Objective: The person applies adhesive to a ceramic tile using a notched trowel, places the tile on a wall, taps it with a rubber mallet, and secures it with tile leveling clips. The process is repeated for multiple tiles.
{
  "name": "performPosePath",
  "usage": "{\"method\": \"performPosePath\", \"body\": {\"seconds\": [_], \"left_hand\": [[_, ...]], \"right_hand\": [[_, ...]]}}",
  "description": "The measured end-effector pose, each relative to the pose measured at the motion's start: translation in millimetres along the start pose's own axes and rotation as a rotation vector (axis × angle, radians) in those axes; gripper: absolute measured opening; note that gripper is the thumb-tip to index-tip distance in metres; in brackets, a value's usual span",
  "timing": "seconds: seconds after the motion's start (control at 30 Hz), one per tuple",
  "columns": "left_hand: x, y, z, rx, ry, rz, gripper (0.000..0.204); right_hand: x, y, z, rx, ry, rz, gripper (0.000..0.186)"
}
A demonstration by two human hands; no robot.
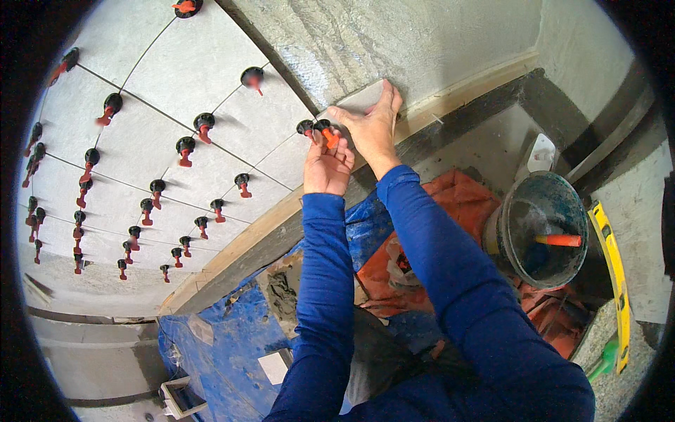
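White-grey tiles cover the wall at the upper left. Black tile levelling clips with red handles, such as this clip, sit along their joints. At the end of the lowest row, my left hand has its fingers closed around the orange handle of a tile levelling clip, palm turned up. A second clip sits right beside it. Just to the right, my right hand grips a narrow piece of tile, thumb on its face and fingers over its far edge, against the bare wall.
A wooden batten runs below the tiles. At the right stand a dark bucket with an orange-handled tool inside and a yellow spirit level. Blue sheeting and orange sheeting lie on the floor.
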State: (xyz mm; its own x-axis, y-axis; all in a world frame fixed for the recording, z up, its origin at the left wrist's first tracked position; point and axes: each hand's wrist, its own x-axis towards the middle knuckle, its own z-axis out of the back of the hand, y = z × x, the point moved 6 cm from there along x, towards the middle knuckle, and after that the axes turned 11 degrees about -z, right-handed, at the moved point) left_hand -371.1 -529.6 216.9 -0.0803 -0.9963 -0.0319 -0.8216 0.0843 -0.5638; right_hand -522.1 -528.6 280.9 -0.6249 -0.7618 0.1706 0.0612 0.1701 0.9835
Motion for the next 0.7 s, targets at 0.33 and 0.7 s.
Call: {"method": "performPosePath", "body": {"seconds": [0.33,0.7], "left_hand": [[-69.6,-70.9,-49.4,1.347,-0.009,-0.898,0.021],[-13.6,5.9,4.6,0.021,0.035,0.101,0.037]], "right_hand": [[-3.1,-0.3,7.6,-0.070,-0.050,0.100,0.105],[-6.0,-2.0,10.6,-0.063,0.023,0.128,0.064]]}}
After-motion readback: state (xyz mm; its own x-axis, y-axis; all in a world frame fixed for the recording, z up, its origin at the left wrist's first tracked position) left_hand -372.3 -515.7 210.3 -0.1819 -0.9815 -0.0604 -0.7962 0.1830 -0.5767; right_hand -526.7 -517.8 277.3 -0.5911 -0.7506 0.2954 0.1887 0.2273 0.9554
